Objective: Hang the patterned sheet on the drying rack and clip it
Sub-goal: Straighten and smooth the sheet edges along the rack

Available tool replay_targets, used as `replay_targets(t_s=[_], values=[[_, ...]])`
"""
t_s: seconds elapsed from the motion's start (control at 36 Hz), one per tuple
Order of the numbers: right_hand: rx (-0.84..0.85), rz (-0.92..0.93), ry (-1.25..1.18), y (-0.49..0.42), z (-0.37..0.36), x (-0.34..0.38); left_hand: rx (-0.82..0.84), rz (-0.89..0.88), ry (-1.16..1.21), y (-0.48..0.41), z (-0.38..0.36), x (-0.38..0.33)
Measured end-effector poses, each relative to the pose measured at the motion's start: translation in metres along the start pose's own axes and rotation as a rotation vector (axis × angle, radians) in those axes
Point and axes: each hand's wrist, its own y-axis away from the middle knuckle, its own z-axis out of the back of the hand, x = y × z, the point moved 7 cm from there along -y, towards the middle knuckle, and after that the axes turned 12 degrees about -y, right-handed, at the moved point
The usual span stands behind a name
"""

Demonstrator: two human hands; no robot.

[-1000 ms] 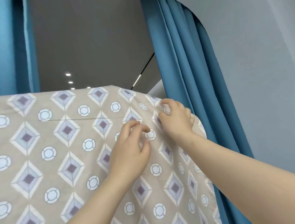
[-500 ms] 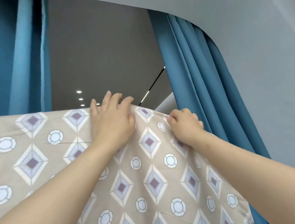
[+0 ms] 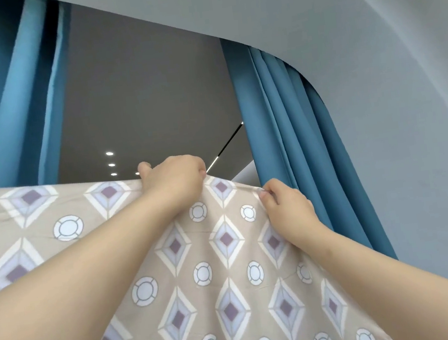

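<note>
Head view, tilted upward: the patterned sheet fills the lower half of the frame, a beige cloth printed with pale blue and purple diamonds and small white rings. Its top edge runs almost level from the left side to the middle, then slopes down to the right. Whatever carries that edge is hidden behind the cloth, so no rack or clip can be made out.

The left hand sits on the top edge near the middle, its fingers curled over the fold and closed on the cloth, knuckles toward the camera. The bare left forearm reaches up to it from the lower left, crossing in front of the sheet.

The right hand is lower and to the right, at the sheet's right-hand edge. Its thumb and fingertips are pinched shut on the edge of the cloth, and the sheet looks pulled taut between the two hands. The right forearm comes in from the lower right corner.

Behind the sheet hang blue curtains, one set on the left and one just beside the right hand. Between them shows a grey ceiling with three small round lights, and a pale wall takes up the right side.
</note>
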Motion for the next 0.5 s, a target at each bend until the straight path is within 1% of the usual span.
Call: replay_targets(t_s=[0.11,0.22,0.28,0.36,0.42,0.5], values=[[-0.018,-0.032,-0.077,0.000,0.006,-0.002,0.017,-0.027,0.026,-0.001,0.002,-0.007],[-0.019,-0.055,-0.138,0.001,0.007,-0.006,-0.026,-0.042,0.013,0.003,0.002,-0.011],[0.025,-0.079,-0.174,0.000,0.006,-0.008,0.007,-0.075,-0.019,0.006,0.000,-0.013],[0.108,-0.091,-0.236,-0.002,0.004,-0.003,0.058,-0.107,-0.132,0.007,0.000,-0.013],[0.120,-0.073,-0.210,-0.005,0.005,0.001,0.067,-0.099,-0.146,0.006,0.000,-0.012],[0.091,-0.057,-0.168,-0.010,0.010,0.005,0.061,-0.056,-0.084,0.002,0.002,-0.011]])
